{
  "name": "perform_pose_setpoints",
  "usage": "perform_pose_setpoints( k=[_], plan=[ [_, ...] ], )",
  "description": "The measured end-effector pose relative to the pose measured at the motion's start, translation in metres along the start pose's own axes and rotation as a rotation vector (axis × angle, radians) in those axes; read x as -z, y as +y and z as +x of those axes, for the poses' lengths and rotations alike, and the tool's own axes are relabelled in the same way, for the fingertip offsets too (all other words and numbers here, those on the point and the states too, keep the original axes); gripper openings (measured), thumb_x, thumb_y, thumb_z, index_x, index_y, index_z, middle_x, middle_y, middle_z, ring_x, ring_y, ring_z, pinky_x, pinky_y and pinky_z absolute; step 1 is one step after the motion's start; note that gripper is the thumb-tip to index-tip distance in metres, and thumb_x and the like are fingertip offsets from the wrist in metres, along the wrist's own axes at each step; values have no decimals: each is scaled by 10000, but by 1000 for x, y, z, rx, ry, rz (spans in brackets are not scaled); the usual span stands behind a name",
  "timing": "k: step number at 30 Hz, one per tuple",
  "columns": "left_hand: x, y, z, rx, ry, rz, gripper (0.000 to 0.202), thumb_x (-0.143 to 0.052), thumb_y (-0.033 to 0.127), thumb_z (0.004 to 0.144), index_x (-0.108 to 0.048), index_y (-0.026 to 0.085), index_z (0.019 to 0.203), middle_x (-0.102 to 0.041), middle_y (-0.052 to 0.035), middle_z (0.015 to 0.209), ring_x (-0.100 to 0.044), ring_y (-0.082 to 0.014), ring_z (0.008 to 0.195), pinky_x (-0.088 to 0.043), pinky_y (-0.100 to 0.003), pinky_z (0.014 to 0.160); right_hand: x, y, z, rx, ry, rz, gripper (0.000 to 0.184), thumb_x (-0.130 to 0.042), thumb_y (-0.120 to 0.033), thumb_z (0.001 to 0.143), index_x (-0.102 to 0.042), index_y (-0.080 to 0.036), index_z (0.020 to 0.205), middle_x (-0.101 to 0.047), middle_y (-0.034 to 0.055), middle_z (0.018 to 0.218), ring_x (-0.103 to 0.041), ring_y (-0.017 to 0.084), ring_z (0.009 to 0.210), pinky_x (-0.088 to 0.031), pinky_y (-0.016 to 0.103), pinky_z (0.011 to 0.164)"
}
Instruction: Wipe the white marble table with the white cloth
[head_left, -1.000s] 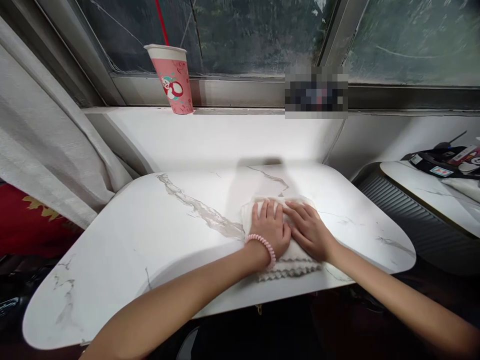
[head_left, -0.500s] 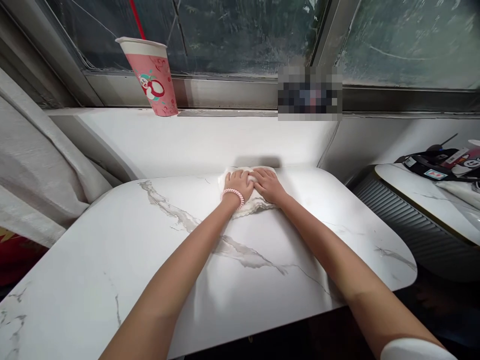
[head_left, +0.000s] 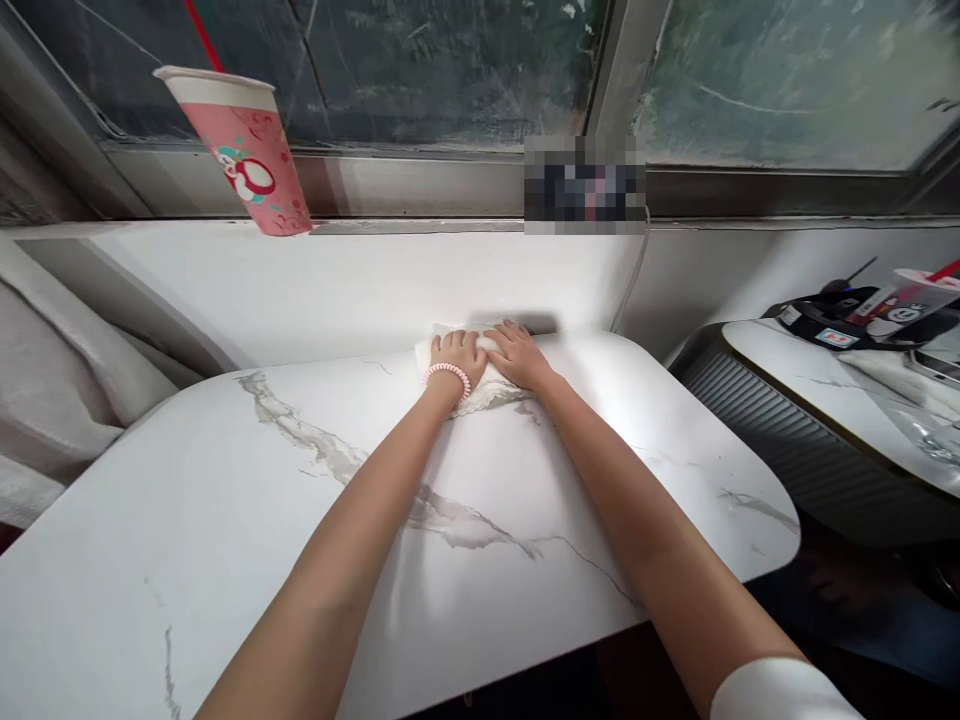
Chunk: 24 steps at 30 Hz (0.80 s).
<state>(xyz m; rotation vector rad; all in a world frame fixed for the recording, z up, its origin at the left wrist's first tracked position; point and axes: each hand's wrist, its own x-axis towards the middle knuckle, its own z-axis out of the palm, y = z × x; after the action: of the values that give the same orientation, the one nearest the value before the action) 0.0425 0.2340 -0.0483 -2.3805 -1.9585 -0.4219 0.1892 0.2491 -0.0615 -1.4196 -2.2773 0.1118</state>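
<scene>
A folded white cloth (head_left: pixel 487 398) lies at the far edge of the white marble table (head_left: pixel 225 540), against the wall. My left hand (head_left: pixel 456 355), with a pink bead bracelet on its wrist, rests palm down on the cloth's left part, fingers stretched flat. Beside it and touching it, my right hand (head_left: pixel 517 357) presses flat on the cloth's right part. Both arms reach straight out across the tabletop. Most of the cloth is hidden under the hands.
A pink paper cup (head_left: pixel 240 150) with a red straw stands on the window sill at the back left. A grey curtain (head_left: pixel 52 370) hangs at the left. To the right stands a second marble table (head_left: pixel 840 390) with bags and a cup on it.
Both hands have pushed the cloth from the table's near right part to its far edge by the wall. Between half a second ago and now they barely moved.
</scene>
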Motion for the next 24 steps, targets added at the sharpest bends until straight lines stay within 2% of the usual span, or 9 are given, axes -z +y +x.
perform_pose_setpoints(
  k=[4,7,9,14,17,21,24],
  plan=[
    [-5,41,-5,-9,-29,18,526,-261,316,964,-428,100,1414,-420,-163,1494,-343,-279,1395,-186,-491,1169,22,25,-16,-8,0,12,368,-446,-308,915,-564,-183,1240,-551,114,1352,-438,282,1297,-341,448,1090],
    [-8,72,-7,-36,-62,10,538,-243,326,969,-429,98,1419,-411,-164,1503,-333,-284,1406,-180,-498,1173,39,36,-25,-155,-13,-16,302,-475,-278,871,-593,-180,1132,-629,123,1188,-553,292,1130,-451,436,959],
    [-10,86,-7,-32,-56,3,541,-222,315,972,-430,97,1422,-420,-163,1497,-332,-283,1408,-178,-498,1174,45,37,-29,-228,-4,-32,275,-470,-235,846,-603,-178,1080,-650,125,1116,-587,294,1058,-475,437,906],
    [-11,94,-12,-21,-62,-31,560,-219,326,973,-400,101,1453,-390,-149,1523,-302,-268,1428,-161,-478,1186,40,30,-42,-276,88,-32,353,-347,-174,881,-575,-177,1151,-614,105,1265,-513,249,1221,-357,439,1059],
    [-8,94,-22,-13,-66,-37,567,-225,334,974,-383,98,1465,-371,-151,1535,-282,-269,1439,-146,-489,1190,37,24,-53,-266,121,-14,367,-352,-189,885,-584,-175,1170,-615,90,1285,-507,233,1231,-333,415,1079],
    [0,100,-48,7,-93,-8,565,-207,310,981,-365,91,1476,-355,-160,1542,-282,-290,1440,-149,-540,1179,38,15,-77,-200,145,-28,397,-361,-193,885,-599,-156,1200,-593,115,1328,-476,252,1273,-311,422,1091],
    [7,105,-76,-72,-126,0,569,-221,318,981,-350,87,1484,-340,-163,1548,-267,-297,1446,-144,-546,1181,40,4,-107,-197,153,-75,420,-344,-208,901,-594,-155,1234,-555,131,1374,-426,275,1326,-295,455,1102]
  ],
)
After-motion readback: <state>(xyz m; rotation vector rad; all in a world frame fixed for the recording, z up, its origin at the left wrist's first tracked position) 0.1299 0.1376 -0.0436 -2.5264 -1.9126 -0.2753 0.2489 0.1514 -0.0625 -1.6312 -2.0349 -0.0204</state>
